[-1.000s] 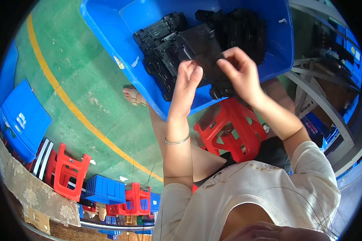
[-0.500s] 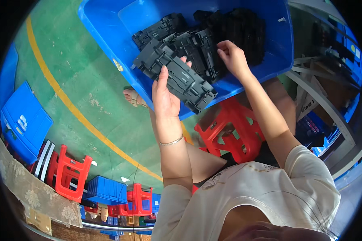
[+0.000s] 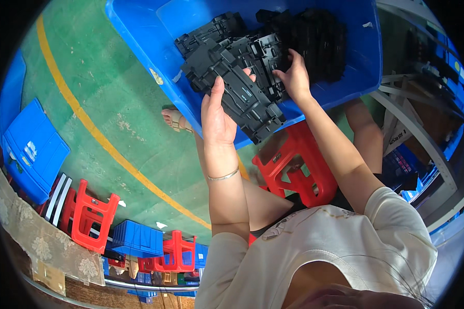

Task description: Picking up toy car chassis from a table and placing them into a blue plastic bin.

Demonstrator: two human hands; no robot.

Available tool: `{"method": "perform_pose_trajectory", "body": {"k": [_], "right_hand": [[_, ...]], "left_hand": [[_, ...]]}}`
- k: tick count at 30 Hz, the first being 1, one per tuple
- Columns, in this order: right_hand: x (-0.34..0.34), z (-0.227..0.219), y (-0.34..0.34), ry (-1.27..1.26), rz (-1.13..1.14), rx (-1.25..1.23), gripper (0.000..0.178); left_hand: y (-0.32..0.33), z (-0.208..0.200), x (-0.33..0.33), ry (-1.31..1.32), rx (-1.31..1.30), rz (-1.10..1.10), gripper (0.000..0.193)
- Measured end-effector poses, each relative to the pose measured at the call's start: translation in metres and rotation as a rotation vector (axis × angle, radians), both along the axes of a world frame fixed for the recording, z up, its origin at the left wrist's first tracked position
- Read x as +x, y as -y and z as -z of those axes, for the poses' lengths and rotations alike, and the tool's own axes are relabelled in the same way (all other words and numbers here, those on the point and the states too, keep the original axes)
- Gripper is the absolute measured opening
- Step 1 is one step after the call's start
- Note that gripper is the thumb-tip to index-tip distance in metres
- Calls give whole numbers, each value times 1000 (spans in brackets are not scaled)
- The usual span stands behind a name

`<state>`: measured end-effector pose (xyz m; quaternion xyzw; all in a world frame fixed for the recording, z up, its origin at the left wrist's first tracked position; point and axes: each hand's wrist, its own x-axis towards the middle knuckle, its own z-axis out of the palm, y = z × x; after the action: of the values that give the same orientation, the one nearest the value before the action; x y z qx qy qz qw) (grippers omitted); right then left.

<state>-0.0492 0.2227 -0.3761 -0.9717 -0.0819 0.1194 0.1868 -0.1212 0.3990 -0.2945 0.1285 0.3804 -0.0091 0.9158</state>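
My left hand [image 3: 220, 114] is closed round the edge of a black moulded plastic part [image 3: 237, 95], thumb on top and fingertips showing at its far side. The part is long, with ribs and clips, and is tilted over the near left rim of a blue bin [image 3: 165, 85]. Just right of it, my right hand [image 3: 296, 80] has its thumb and fingers apart beside another black plastic part [image 3: 269, 56] in the bin; whether it touches that part I cannot tell. More black parts [image 3: 314, 44] like these are stacked at the bin's right side.
A red plastic stool [image 3: 307, 177] stands beneath the bin's near side. To the right is a grey metal frame [image 3: 423, 129]. Blue crates [image 3: 33, 149] and another red stool [image 3: 93, 216] stand at the left on the green floor [image 3: 123, 123], which carries a yellow line.
My right hand has opened its fingers, which were curled together, and turned toward the parts. My left hand still holds its part. The whole view has shifted slightly.
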Motion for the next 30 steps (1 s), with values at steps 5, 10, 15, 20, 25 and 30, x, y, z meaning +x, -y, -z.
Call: {"method": "perform_pose_trajectory", "body": {"k": [5, 10, 15, 20, 25, 30], "right_hand": [[9, -2, 9, -124, 144, 144, 41], [21, -16, 15, -551, 228, 390, 21], [30, -44, 7, -706, 309, 517, 17], [41, -65, -10, -777, 291, 643, 16], [51, -71, -17, -867, 218, 714, 19], [55, -80, -22, -892, 234, 775, 19]], "left_hand": [[0, -2, 0, 7, 21, 27, 39], [-1, -3, 1, -9, 66, 53, 38], [-2, -1, 0, -38, 114, 66, 37], [-3, -3, 0, -60, 134, 92, 36], [-6, -2, -1, -70, 131, 125, 37], [-9, -2, -2, -72, 142, 129, 37]]}}
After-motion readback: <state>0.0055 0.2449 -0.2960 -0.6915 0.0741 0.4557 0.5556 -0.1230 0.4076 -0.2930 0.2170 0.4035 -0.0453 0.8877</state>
